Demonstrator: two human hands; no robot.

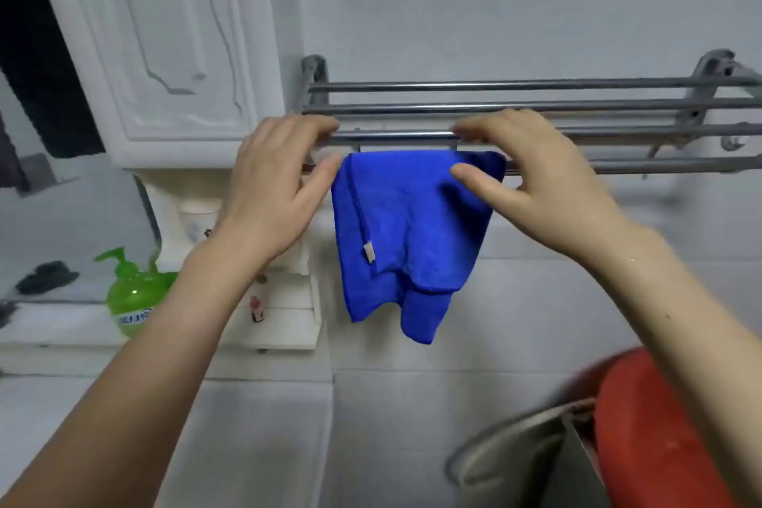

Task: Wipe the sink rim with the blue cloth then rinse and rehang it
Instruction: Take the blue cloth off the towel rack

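The blue cloth [406, 231] hangs folded over the front bar of a metal towel rack [598, 167] on the tiled wall, a small white tag on its left seam. My left hand [276, 186] is at the cloth's upper left corner, its fingertips on the bar above and its thumb touching the cloth's edge. My right hand [532, 181] is at the upper right corner, with fingertips on the same upper bar and the thumb lying across the cloth's front. Fingers and thumb stay apart on both hands, and neither pinches the cloth. The sink is out of view.
A white cabinet [165, 45] hangs at upper left, with a small white shelf unit [288, 326] below it. A green soap pump bottle [132, 293] stands on the ledge at left. A red basin [659, 437] and a grey container [515, 462] sit at lower right.
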